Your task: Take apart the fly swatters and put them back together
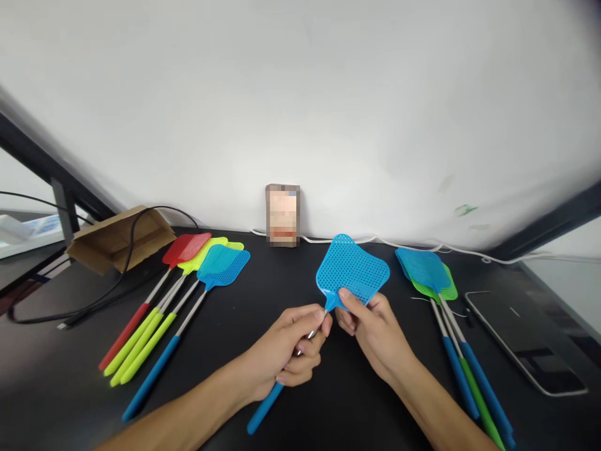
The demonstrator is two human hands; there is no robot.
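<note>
While your left hand grips its metal shaft, your right hand pinches the blue mesh fly swatter head above the table's near edge

A black bench runs up to a white wall and carries everything in view. On its left part a fan of fly swatters lies flat: a red swatter outermost, two yellow-green swatters beside it, and a blue swatter nearest the middle, their heads close together and overlapping, their handles spreading toward the near edge. Behind them, at the back left, lies a brown cardboard box with a black cable trailing past it across the bench. On the right part a stack of blue and green swatters lies with handles pointing to the near edge. Just right of those lies a dark phone, screen up. A white cable runs along the back edge.
</note>
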